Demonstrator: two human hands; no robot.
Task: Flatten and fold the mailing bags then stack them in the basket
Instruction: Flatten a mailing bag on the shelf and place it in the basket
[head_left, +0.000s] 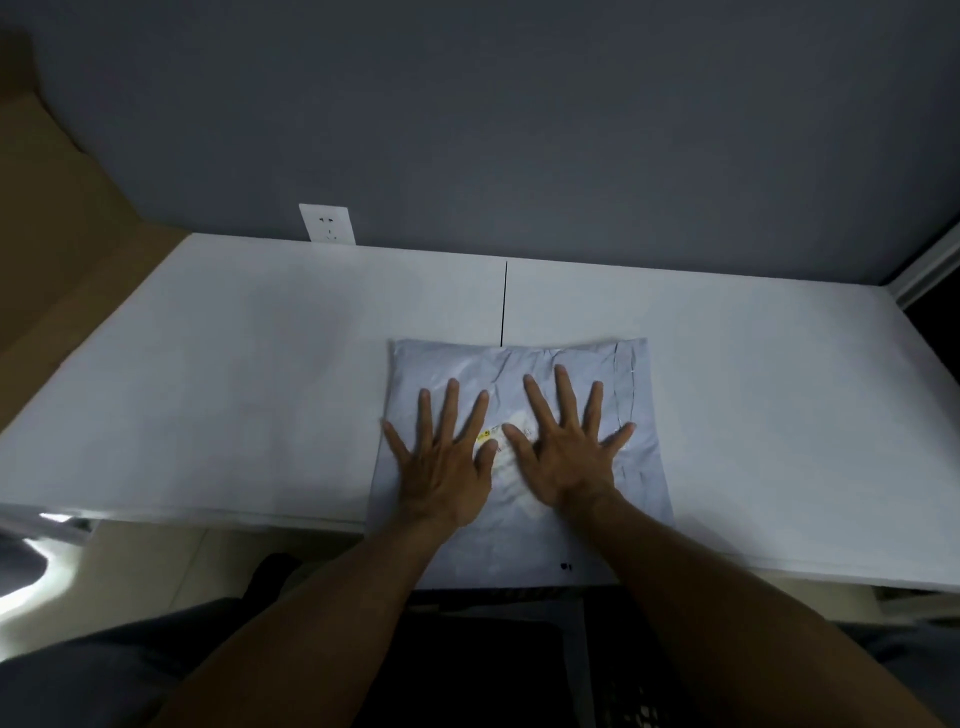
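A pale grey mailing bag (524, 540) lies flat on the white table (234, 389), its near end hanging a little over the front edge. It is creased, with a small yellow label between my hands. My left hand (447, 462) presses on the bag's left half, fingers straight and spread. My right hand (566, 452) presses on the right half in the same way, fingers fanned. A seam strip runs down the bag's right side. No basket shows clearly.
A grey wall stands behind the table, with a white socket (328, 223) at its foot. A thin dark seam (504, 301) splits the tabletop. A brown cardboard surface (57, 218) leans at the left. Below the front edge sits something dark (498, 670).
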